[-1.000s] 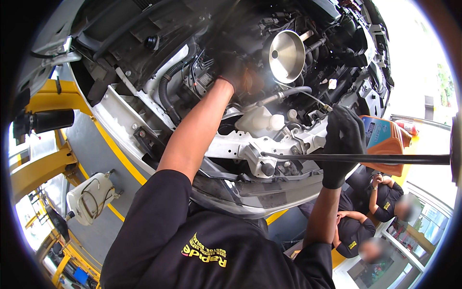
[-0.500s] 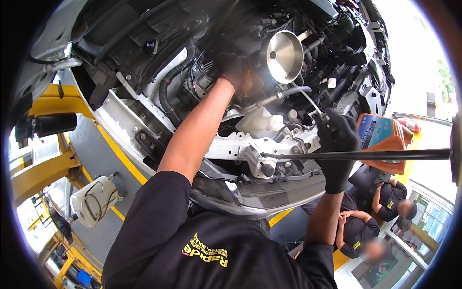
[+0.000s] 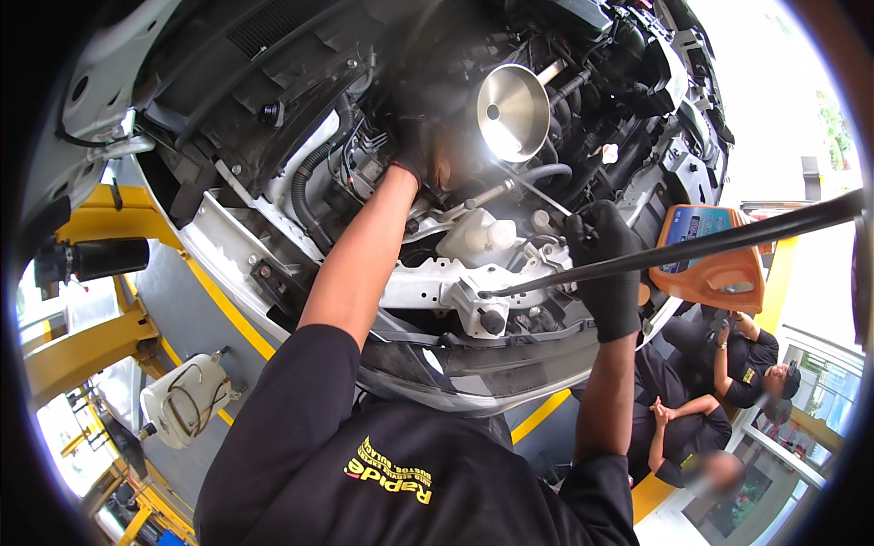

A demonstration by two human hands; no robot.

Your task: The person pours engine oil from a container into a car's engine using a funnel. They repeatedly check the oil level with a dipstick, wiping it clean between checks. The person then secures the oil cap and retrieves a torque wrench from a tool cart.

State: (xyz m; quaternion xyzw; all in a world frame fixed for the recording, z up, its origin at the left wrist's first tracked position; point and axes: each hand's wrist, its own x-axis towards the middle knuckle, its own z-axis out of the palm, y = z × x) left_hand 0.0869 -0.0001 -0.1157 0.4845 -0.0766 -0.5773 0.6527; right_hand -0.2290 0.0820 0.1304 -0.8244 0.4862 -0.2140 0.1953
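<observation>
My left hand [image 3: 411,150], in a dark glove, reaches deep into the engine bay. Its fingers are hidden among blurred dark parts, so what it touches does not show. To its right, a shiny metal funnel [image 3: 514,109] sits over the engine, its wide mouth facing up. My right hand [image 3: 603,259], black-gloved, is closed around the near end of a thin metal rod [image 3: 542,194] that slants up toward the funnel's lower edge. Between my arms lies a white plastic reservoir [image 3: 475,235] with a capped neck, just behind the pale front crossmember [image 3: 419,287].
A black prop rod [image 3: 728,244] runs from the crossmember rightward, crossing in front of my right hand. An orange oil jug [image 3: 719,273] stands beside that hand. Two people in black shirts [image 3: 687,432] are at the lower right. A yellow lift arm [image 3: 86,350] is at the left.
The view has shifted slightly, so the funnel, the reservoir and both hands appear farther left. My right hand keeps its hold on the rod, and my left remains in the engine bay.
</observation>
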